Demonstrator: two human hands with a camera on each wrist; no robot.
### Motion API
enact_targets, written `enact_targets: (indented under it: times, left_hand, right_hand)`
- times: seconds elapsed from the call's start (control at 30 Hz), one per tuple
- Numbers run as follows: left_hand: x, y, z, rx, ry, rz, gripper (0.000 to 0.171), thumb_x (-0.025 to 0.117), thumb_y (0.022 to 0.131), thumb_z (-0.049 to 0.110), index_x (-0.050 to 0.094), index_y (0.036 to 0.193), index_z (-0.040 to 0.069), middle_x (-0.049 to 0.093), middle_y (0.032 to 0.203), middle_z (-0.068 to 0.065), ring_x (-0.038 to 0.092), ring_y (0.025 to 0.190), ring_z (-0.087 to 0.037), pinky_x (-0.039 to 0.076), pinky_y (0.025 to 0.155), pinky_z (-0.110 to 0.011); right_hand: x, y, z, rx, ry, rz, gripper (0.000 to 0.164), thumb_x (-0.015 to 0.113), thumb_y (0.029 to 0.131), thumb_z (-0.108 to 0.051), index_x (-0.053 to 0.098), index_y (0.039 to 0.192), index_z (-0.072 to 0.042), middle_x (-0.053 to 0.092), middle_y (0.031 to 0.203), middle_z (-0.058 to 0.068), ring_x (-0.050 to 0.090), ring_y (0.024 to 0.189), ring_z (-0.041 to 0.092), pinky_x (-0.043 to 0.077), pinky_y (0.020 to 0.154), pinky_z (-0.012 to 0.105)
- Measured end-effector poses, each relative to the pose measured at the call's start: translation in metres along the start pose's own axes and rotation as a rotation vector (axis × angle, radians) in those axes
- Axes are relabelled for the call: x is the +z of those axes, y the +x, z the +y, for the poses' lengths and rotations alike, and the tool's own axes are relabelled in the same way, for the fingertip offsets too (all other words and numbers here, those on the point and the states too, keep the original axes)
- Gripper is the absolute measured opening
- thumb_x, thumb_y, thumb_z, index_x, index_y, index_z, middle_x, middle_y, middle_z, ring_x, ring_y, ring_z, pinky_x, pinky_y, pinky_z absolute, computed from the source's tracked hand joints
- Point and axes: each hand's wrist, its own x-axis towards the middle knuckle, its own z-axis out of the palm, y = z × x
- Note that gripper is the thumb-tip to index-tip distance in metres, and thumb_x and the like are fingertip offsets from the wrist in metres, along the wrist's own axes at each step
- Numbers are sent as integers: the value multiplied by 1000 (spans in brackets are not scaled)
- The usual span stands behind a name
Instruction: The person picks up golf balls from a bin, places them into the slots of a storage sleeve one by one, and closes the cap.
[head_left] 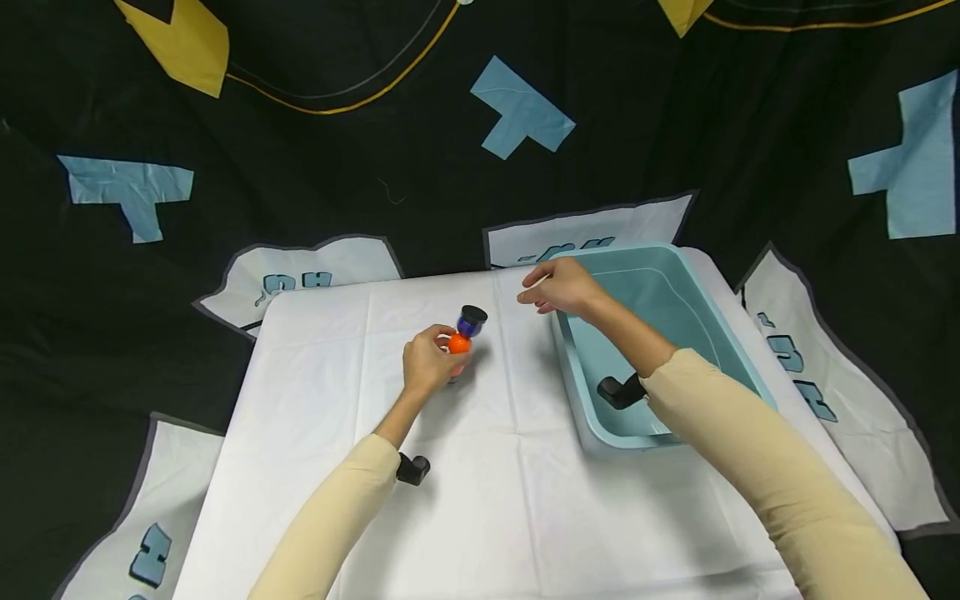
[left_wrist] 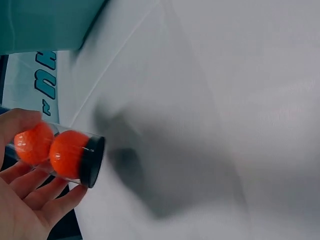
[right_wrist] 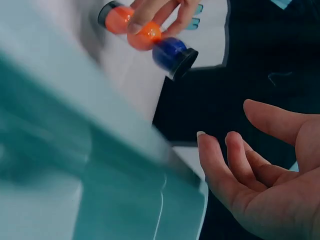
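Note:
My left hand (head_left: 431,364) grips a clear tube of balls (left_wrist: 70,154) between thumb and fingers, above the white table. Black caps sit on both ends of the tube, with two orange balls and a dark blue ball inside. The right wrist view shows the blue ball end of the tube (right_wrist: 170,54) pointing away from the left hand. My right hand (head_left: 564,287) hovers over the left rim of the teal plastic bin (head_left: 581,400), fingers loosely bent and thumb apart. It holds nothing.
A white cloth covers the table (head_left: 450,517). The teal bin stands on its right side. Behind hangs a black curtain (head_left: 360,183) with blue and yellow patches. A black wrist mount (head_left: 621,392) shows at the right sleeve, over the bin.

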Motion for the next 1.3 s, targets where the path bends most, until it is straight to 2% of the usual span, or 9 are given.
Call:
enact_targets:
  times: [0.13,0.27,0.43,0.6,0.7,0.83,0.93,1.13,1.3]
  left_hand:
    - [7,0,1,-13,6,49,42,89,72,23,75,110,9,79,98,-13,74,83,-27,54,76,-42]
    - [16,2,5,-26,-19,67,43,89,72,23,74,110,8,79,99,-13,73,85,-27,55,78,-42]
    - [28,3,10,-58,-125,43,42,90,71,14,71,108,8,78,99,-14,74,86,-28,58,83,-43]
    - [39,6,17,-100,-236,12,46,90,70,5,69,110,5,77,104,-17,74,95,-30,60,86,-42]
    - [44,9,20,-143,-317,-8,47,89,71,1,68,113,4,76,109,-19,74,103,-32,61,87,-42]
    - [48,11,19,-250,-454,-19,48,86,72,-3,66,115,4,74,115,-20,71,111,-33,58,93,-43]
    - [49,11,17,-311,-509,-13,49,85,72,-6,66,116,4,73,118,-21,70,113,-33,57,95,-43]
    - [49,9,14,-319,-555,-63,52,82,71,-13,65,118,2,73,118,-22,70,114,-31,60,89,-37]
    - [48,6,9,-312,-535,-76,52,84,70,-11,67,118,1,73,117,-21,71,112,-30,61,84,-31]
  right_hand:
    - [-13,-5,8,-10,-14,19,37,72,93,-20,65,122,2,65,114,17,67,101,30,60,88,36]
    - [-26,-12,17,-10,2,44,36,70,95,-18,65,122,4,65,113,18,67,100,32,59,91,39]
    - [-36,-16,33,-8,25,83,34,67,96,-16,64,122,7,66,115,22,68,96,30,58,94,43]
    - [-42,-18,44,3,6,99,34,62,100,-17,63,124,6,65,116,23,66,101,34,58,95,44]
    - [-45,-19,48,-4,-6,108,33,60,101,-18,63,124,6,65,113,22,66,102,35,58,95,44]
    - [-49,-20,53,-13,-12,112,33,59,101,-17,62,123,8,66,109,21,68,97,32,59,92,43]
    - [-50,-21,57,-9,-16,112,33,59,102,-18,63,122,7,68,106,20,68,90,26,59,91,43]
    - [-52,-21,68,-18,-4,107,32,58,102,-16,63,120,10,69,99,17,66,80,17,61,86,41]
    - [-52,-21,74,-17,-10,102,31,57,103,-17,64,119,8,69,99,17,68,88,27,60,87,43]
